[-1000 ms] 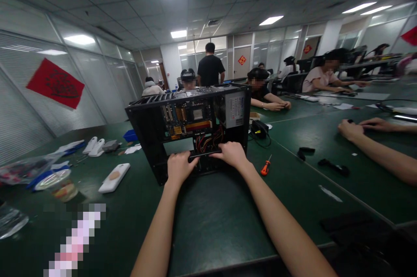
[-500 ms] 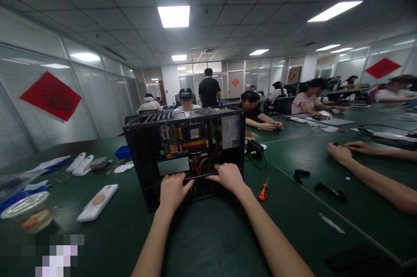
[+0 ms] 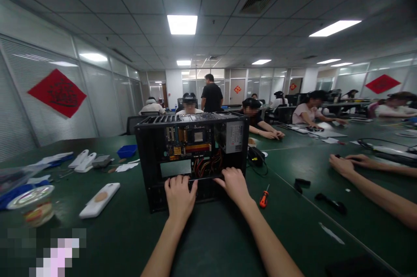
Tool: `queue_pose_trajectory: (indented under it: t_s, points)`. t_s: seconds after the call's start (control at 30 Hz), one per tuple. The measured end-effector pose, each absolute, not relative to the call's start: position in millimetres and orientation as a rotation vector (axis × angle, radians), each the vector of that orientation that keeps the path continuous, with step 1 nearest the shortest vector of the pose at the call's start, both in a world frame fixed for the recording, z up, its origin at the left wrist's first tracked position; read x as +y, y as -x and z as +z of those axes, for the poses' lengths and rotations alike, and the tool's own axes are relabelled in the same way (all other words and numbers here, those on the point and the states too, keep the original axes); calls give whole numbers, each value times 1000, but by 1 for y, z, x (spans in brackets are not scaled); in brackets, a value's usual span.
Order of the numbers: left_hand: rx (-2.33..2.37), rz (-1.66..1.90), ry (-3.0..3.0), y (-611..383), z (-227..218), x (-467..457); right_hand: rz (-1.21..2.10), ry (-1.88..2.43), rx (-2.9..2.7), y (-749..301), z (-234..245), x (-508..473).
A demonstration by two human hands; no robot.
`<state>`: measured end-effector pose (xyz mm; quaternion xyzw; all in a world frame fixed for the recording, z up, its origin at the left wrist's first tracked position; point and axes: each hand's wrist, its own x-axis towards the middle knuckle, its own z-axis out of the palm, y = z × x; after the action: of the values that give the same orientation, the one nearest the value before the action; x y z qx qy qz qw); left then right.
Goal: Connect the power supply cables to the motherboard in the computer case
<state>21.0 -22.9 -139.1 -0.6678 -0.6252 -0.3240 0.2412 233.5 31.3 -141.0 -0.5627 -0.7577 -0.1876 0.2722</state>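
Observation:
A black computer case (image 3: pixel 142 155) stands on the green table in front of me, its side open towards me. Inside it show a motherboard (image 3: pixel 187 138), a silver power supply (image 3: pixel 233 136) at the upper right and a bundle of coloured cables (image 3: pixel 208 165). My left hand (image 3: pixel 180 195) grips the near lower rail of the case, fingers curled over it and thumb along it. Further right on the same rail, my right hand (image 3: pixel 233 185) is closed in the same way. The fingertips of both hands are hidden behind the rail.
Right of the case lie an orange screwdriver (image 3: pixel 264 198), black plastic parts (image 3: pixel 330 204) and a black coiled cable (image 3: pixel 257 156). At left are a white phone (image 3: pixel 99 201), a lidded cup (image 3: pixel 32 205) and a blue tray (image 3: pixel 127 151). Another person's hands (image 3: pixel 342 166) rest at right; others sit beyond.
The case has turned slightly, its left end shifting right in view, with both hands staying on the rail. My view has tilted up a little.

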Motion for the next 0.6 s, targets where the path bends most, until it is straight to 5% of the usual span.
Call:
queue_pose_trajectory:
  t_s: [0.6]
  points:
    - [-2200, -1158, 1808, 25, -119, 37, -462, 1718, -2087, -166, -127, -49]
